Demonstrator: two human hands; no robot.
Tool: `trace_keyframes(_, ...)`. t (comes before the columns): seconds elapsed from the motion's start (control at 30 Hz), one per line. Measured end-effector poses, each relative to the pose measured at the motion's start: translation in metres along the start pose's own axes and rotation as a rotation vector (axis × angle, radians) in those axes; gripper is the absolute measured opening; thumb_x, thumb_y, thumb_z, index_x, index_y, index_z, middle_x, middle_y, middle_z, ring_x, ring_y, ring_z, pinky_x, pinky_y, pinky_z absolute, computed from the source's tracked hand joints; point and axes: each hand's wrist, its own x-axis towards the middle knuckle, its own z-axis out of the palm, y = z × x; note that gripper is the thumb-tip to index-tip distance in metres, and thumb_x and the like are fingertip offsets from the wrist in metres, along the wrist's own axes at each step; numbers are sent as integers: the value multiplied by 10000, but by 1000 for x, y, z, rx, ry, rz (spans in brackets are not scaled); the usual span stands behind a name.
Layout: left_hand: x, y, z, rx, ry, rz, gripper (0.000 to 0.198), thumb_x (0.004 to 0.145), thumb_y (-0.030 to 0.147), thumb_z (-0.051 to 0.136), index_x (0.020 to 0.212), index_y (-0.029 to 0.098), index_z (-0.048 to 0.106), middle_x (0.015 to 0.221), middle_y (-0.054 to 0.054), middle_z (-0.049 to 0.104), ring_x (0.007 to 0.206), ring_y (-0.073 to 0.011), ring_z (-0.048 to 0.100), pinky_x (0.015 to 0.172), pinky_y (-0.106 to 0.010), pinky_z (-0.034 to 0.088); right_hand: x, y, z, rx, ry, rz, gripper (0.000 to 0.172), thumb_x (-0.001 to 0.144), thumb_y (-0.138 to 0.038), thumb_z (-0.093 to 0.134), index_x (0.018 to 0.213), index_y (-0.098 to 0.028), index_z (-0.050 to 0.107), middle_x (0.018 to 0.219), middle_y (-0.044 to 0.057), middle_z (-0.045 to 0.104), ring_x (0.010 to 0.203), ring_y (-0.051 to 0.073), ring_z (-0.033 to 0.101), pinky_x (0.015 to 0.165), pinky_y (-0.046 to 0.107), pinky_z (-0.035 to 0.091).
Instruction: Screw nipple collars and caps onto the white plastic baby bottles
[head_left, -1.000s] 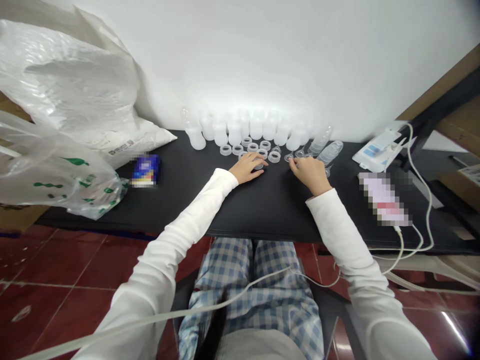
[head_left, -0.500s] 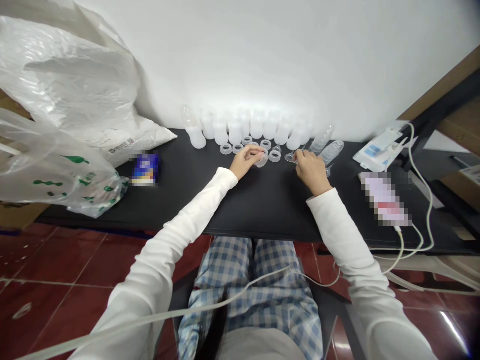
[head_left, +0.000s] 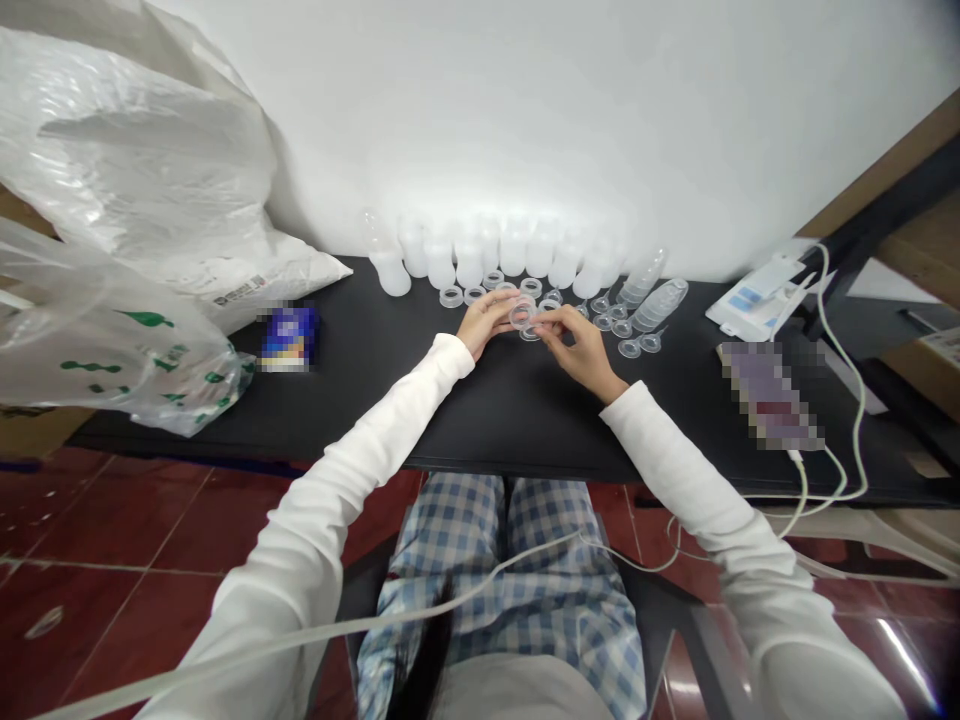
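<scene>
Clear plastic ring [head_left: 523, 315] is held up above the tabletop [head_left: 525, 430], gripped between the fingers [head_left: 546, 322] of the right hand [head_left: 581, 356] and those of the left hand [head_left: 486, 323]. Second ring [head_left: 529, 334] lies just beneath. Farther on, more rings [head_left: 451, 297] sit before a row of white bottles [head_left: 469, 267] against the wall [head_left: 562, 120]. Small clear funnels [head_left: 630, 347] and a clear stack [head_left: 660, 304] lie rightward, a blue packet [head_left: 289, 338] leftward, near plastic bags [head_left: 112, 345].
</scene>
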Motion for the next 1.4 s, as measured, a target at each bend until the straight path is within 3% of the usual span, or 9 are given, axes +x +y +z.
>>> trace_keyframes(0.23, -3, -1, 0, 57, -90, 54, 399, 847, 413, 776, 1170, 200, 681, 1340, -112, 732, 1173, -228, 734, 1010, -389, 594, 2, 3, 2, 125, 13, 61, 333, 986, -501, 591, 1067, -215, 739, 954, 50, 682, 699, 145, 576, 715, 318, 517)
trace_keyframes(0.6, -10, 0, 7, 142, -212, 120, 443, 803, 488, 805, 1132, 218, 684, 1312, -91, 737, 1097, -218, 742, 848, -319, 622, 1, 13, 6, -91, 113, 207, 377, 965, -584, 582, 993, -220, 673, 862, 20, 676, 634, 138, 499, 681, 296, 470)
trace_keyframes(0.73, -11, -3, 9, 221, -233, 216, 470, 750, 476, 850, 1097, 207, 683, 1300, -101, 732, 951, -170, 745, 773, -273, 601, -1, 15, 8, -180, 88, 258, 370, 960, -587, 573, 968, -222, 635, 760, -5, 615, 634, 152, 508, 667, 299, 454)
trace_keyframes(0.87, -8, -9, 8, 239, -256, 289, 503, 722, 476, 873, 1087, 198, 667, 1245, -107, 740, 829, -136, 718, 782, -303, 606, -2, 16, 10, -176, 77, 250, 374, 946, -549, 590, 1090, -204, 587, 768, -18, 566, 659, 159, 530, 668, 299, 449)
trace_keyframes(1.03, -8, -9, 8, 253, -234, 296, 527, 761, 534, 837, 1137, 210, 659, 1264, -108, 726, 901, -164, 732, 799, -313, 616, -1, 17, 13, -56, 43, 239, 484, 959, -591, 552, 1240, -201, 504, 949, 31, 624, 659, 148, 535, 692, 315, 492)
trace_keyframes(1.23, -6, -11, 7, 283, -131, 361, 462, 797, 525, 811, 1107, 209, 676, 1276, -126, 706, 1182, -256, 692, 834, -327, 634, -1, 14, 14, -26, -14, 250, 516, 991, -669, 453, 1221, -215, 535, 876, 15, 611, 635, 155, 517, 646, 306, 476)
trace_keyframes(1.4, -2, -18, 5, 289, -86, 315, 500, 790, 442, 838, 1194, 203, 667, 1242, -102, 690, 993, -183, 739, 911, -349, 635, 0, 10, 14, 88, 11, 275, 509, 976, -684, 458, 1168, -222, 553, 851, -1, 592, 664, 145, 554, 687, 300, 495)
